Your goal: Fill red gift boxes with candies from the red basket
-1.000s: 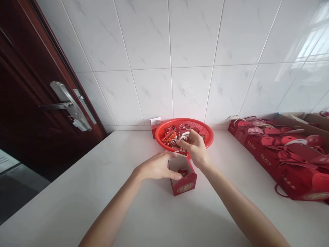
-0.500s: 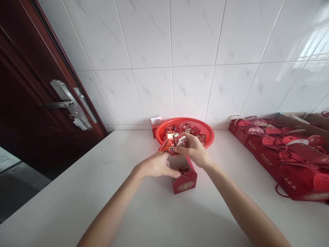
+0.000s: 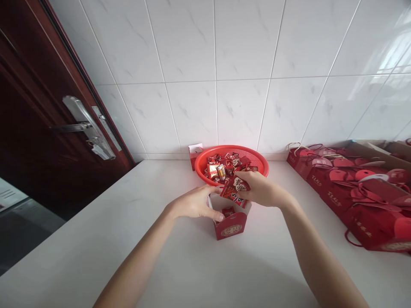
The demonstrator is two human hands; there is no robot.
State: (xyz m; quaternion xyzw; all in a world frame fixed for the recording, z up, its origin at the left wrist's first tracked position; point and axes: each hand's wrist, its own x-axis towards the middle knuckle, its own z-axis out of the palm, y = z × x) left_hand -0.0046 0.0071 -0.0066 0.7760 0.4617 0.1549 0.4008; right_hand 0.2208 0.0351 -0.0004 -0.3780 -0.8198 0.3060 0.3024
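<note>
A small red gift box (image 3: 231,228) with its top open stands on the white table, a red-wrapped candy (image 3: 228,211) visible inside. My left hand (image 3: 195,204) grips the box's left wall, thumb at the near side and fingers toward the far end. Red candy packets (image 3: 236,188) are pinched in my right hand (image 3: 260,188), just over the far end of the opening; how many is unclear. Right behind the box sits a red plastic basket (image 3: 263,169) holding many wrapped sweets (image 3: 221,172).
Rows of red gift boxes with cord handles (image 3: 340,192) line the right side of the table. A small red-and-white box (image 3: 195,155) stands against the tiled wall (image 3: 189,115). At the left is a dark red door (image 3: 35,94) with a metal handle (image 3: 85,126).
My right hand has come nearer and slightly right with the candy packets, from the basket's front edge to above the box opening. My left hand has stayed at the box.
</note>
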